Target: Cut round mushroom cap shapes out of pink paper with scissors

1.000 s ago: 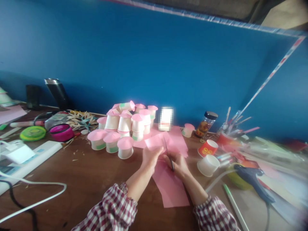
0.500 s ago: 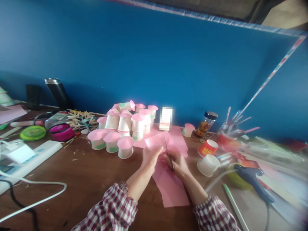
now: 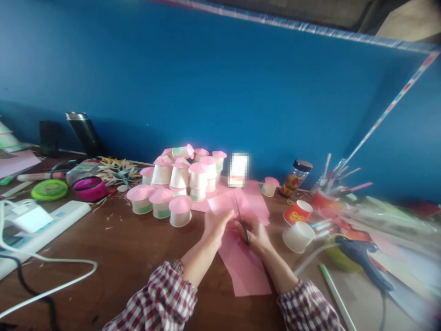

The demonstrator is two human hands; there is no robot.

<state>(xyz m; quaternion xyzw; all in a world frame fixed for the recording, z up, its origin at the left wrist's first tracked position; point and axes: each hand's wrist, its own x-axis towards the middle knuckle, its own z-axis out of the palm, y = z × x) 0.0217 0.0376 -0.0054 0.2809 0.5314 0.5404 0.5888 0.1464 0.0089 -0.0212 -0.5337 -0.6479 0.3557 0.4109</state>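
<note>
My left hand [image 3: 215, 226] pinches the edge of a pink paper piece [image 3: 223, 204] held up over the table. My right hand [image 3: 257, 236] grips a pair of scissors [image 3: 241, 219], whose blades point up into that paper. More pink paper sheets [image 3: 244, 269] lie flat under both hands on the brown table [image 3: 131, 257]. Just left of my hands stands a cluster of white paper cups with pink paper caps [image 3: 175, 181], some stacked on others.
A red cup [image 3: 298, 212] and a white cup on its side [image 3: 298, 236] lie right of my hands, with a blue glue gun [image 3: 361, 255], a jar [image 3: 295, 178] and a holder of brushes [image 3: 330, 184]. At left are a power strip [image 3: 44, 225], white cable [image 3: 51, 266], pink bowl [image 3: 90, 189] and dark tumbler [image 3: 84, 134].
</note>
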